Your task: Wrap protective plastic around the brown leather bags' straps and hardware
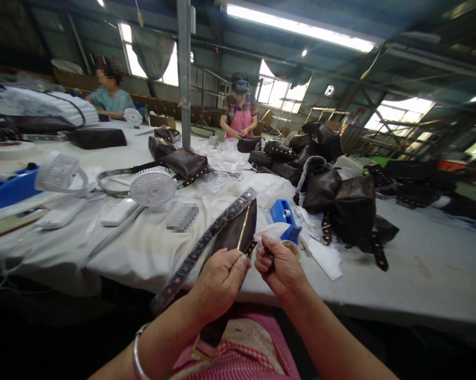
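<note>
My left hand (222, 279) is closed, its thumb pressed down on a dark brown leather bag (249, 219) with a gold zipper. A short studded strap end (252, 246) sticks out past that thumb. Along the bag's left side runs a long studded strap (206, 253) in clear wrap. My right hand (281, 264) is closed in a pinch just to the right of the strap end. A thin white sheet (272, 231) shows at its fingertips, apparently pinched there. Behind that hand, a blue tape dispenser (284, 216) and a small round container (292, 248) are partly covered.
Several dark leather bags (356, 206) are piled to the right on the white-covered table (428, 264). White handheld fans (153, 187) and another blue dispenser (11, 187) stand left. A metal post (184, 79) rises behind. Two people (241, 113) are at the far side.
</note>
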Motion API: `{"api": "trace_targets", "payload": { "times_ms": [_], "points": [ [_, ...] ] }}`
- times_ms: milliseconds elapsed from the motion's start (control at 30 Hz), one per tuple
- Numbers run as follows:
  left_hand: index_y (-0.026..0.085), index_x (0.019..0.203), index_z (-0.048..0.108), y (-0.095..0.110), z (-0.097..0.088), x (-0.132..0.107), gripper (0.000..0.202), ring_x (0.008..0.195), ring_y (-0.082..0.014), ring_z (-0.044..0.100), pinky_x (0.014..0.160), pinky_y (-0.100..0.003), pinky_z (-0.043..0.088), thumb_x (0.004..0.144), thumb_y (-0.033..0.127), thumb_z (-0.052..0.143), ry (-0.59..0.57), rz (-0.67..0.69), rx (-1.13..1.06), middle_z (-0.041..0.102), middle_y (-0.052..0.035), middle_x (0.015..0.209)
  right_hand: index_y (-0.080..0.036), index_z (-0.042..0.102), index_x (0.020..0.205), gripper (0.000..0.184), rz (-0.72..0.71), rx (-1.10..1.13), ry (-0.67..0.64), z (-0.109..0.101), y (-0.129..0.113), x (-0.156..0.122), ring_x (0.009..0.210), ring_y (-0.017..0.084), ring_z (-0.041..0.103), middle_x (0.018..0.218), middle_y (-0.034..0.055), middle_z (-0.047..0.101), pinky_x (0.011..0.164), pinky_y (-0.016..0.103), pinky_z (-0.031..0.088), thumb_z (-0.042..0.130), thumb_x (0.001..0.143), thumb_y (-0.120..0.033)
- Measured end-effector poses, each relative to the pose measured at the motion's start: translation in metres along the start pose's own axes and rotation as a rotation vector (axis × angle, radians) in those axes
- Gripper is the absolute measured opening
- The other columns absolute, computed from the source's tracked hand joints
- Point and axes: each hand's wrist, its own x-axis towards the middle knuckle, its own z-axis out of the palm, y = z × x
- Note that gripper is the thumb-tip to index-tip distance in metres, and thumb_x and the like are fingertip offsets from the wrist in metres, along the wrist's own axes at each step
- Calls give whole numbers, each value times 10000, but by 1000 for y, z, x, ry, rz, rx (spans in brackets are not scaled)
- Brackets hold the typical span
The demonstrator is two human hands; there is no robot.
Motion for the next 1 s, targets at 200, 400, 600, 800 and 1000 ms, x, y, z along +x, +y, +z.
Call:
{"api": "trace_targets", "payload": {
  "times_ms": [200, 400, 600, 800, 1000],
  "points": [
    [196, 757, 601, 1, 0, 1, 362, 561, -118, 485, 530, -217, 396, 990, 319, 353, 6, 18, 48, 508, 20, 641, -139, 593, 624, 317, -74, -56, -20, 4, 4, -2, 391, 35, 369, 537, -29, 550, 366, 166, 264, 841, 682, -328],
    [204, 730, 584, 2, -3, 1, 371, 627, -141, 506, 605, -244, 402, 994, 313, 346, 0, 45, 103, 528, 17, 635, -116, 643, 629, 322, -199, -175, -3, 3, 5, -3, 400, 29, 386, 547, -20, 561, 374, 169, 261, 864, 674, -346],
    [208, 776, 595, -5, 1, -2, 329, 741, -164, 564, 987, -389, 358, 991, 264, 353, 12, 108, 197, 565, 25, 655, -129, 620, 605, 342, -160, -117, -2, -1, -1, 0, 374, 26, 357, 520, -34, 543, 365, 171, 254, 889, 623, -339],
    [213, 795, 591, -8, 5, -3, 312, 740, -161, 571, 1055, -418, 304, 1000, 265, 361, 9, 131, 213, 577, 33, 652, -139, 610, 630, 317, -119, -82, -16, -6, 5, 0, 382, 35, 380, 530, -46, 523, 369, 174, 299, 875, 649, -311],
    [223, 867, 632, -4, 1, -3, 298, 701, -155, 553, 880, -332, 398, 1005, 271, 372, 59, 102, 156, 566, 36, 638, -143, 610, 636, 313, -94, -61, -33, -6, 6, 0, 395, 37, 382, 556, -33, 555, 376, 172, 299, 869, 661, -318]
  ]
}}
